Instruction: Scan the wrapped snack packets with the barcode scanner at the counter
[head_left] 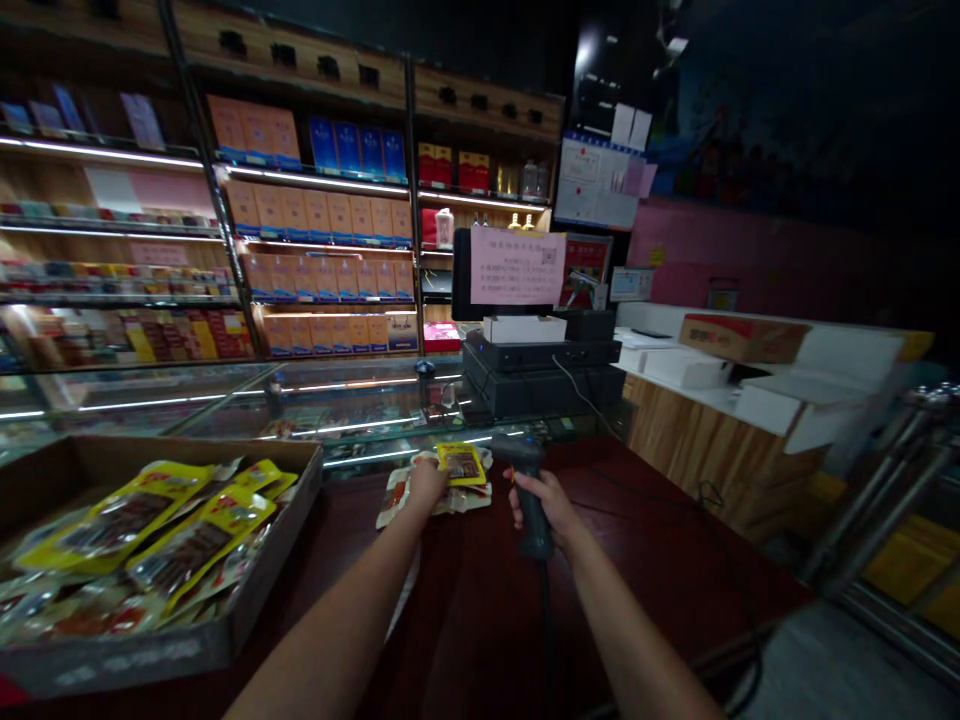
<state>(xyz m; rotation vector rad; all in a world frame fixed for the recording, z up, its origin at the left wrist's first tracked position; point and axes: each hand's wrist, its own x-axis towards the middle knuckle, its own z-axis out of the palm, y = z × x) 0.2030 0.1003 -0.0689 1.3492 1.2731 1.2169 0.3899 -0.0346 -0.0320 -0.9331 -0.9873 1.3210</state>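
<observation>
One broad, glossy, dark-red tabletop carries one open, shallow cardboard box. Inside lie at least three flat, yellow-edged plastic packets among paler ones too overlapped to count. To the right of the box, two bare forearms stretch forward, angled inward. The right hand, farther from the box, has its grip wrapped around one dark, pistol-shaped scanner, handle upright. The left hand, nearer the box, reaches one small yellow packet atop several pale packets; whether its grip pinches or merely touches cannot be told.
</observation>
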